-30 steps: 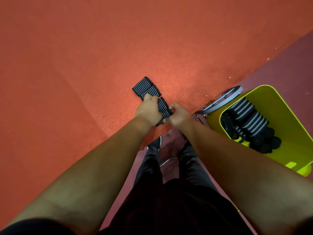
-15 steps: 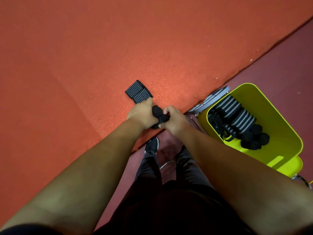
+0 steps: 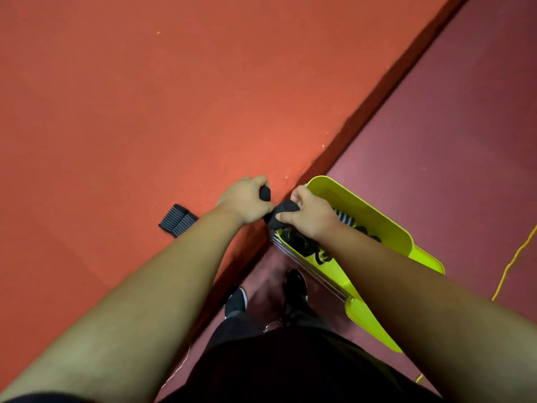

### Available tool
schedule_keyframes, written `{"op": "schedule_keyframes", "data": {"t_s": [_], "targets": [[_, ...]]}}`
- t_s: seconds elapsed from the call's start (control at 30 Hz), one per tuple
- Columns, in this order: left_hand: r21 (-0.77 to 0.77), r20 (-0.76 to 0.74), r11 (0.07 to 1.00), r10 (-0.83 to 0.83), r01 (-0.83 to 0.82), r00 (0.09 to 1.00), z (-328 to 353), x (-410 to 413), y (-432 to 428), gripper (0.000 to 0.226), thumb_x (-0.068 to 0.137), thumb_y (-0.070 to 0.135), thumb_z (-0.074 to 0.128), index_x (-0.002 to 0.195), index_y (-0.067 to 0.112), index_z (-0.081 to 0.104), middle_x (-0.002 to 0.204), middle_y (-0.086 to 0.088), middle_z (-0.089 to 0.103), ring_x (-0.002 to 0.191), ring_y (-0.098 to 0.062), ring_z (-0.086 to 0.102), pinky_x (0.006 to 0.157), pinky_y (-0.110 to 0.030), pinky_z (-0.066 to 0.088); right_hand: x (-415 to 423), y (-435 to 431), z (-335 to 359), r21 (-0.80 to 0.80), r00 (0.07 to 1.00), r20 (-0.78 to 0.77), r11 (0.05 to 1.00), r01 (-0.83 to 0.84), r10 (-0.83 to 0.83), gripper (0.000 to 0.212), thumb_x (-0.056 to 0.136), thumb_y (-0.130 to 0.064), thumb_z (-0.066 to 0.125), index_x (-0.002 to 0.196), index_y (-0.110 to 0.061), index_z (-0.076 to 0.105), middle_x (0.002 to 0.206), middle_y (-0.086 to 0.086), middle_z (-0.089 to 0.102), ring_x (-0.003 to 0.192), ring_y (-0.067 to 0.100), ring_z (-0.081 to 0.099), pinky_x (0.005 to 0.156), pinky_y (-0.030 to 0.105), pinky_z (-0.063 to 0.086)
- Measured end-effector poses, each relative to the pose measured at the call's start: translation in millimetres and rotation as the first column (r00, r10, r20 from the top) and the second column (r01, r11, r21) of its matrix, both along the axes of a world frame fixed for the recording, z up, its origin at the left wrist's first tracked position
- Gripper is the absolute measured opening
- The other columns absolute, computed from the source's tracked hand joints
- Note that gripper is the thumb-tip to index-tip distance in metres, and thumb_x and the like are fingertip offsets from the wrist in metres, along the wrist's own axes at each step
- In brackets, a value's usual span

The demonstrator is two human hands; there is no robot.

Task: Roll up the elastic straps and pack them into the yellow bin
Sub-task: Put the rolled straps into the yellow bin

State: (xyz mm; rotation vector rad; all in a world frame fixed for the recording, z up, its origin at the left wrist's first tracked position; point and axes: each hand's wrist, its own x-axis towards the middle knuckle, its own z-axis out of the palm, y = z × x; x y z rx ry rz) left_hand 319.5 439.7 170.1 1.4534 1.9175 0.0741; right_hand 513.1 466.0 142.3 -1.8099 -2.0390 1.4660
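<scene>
Orange-red was the colour noted on the raised surface, by which the view was filled from seven o'clock round to one o'clock; its edge was bordered diagonally by a maroon floor. Near the centre a dark rolled strap was held between both hands, over that edge. One end of it was enclosed by the curled fingers of the left hand, and the roll itself was pinched by the thumb and fingers of the right hand.

At three o'clock from the hands the yellow bin was placed, just beside the roll. Packed straps, some striped and some dark, were seen inside it, partly hidden by the right forearm. At nine o'clock from the left hand a ribbed strap was laid flat on the surface, its near end covered by the left forearm. Two dark shoes were seen at six o'clock, and a yellow cord at four o'clock.
</scene>
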Motion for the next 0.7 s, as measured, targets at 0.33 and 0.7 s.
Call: {"op": "schedule_keyframes", "data": {"t_s": [0.33,0.7], "targets": [[-0.1,0.108,0.925,-0.357,0.367,0.928,-41,157,28,0.031,0.09,0.029,0.074,0.119,0.032,0.063,0.113,-0.006,0.05,0.107,-0.037,0.064,0.102,-0.043,0.053,166,-18,-10,-0.098,0.95,0.227,0.966,0.241,-0.214,0.032,0.079,-0.021,0.082,0.102,-0.024,0.06,0.089,0.004,0.071,0.077,0.03,0.069,0.068,0.039,0.06],[-0.267,0.159,0.778,-0.547,0.569,0.822,-123,231,-4,0.042,0.097,0.02,0.068,0.137,0.026,0.059,0.126,-0.011,0.06,0.112,-0.036,0.062,0.103,-0.053,0.054,195,-55,-78,-0.215,0.924,0.374,0.961,0.174,-0.084,0.036,0.097,-0.02,0.069,0.132,-0.015,0.063,0.124,0.016,0.071,0.116,0.036,0.068,0.079,0.03,0.044]]}}
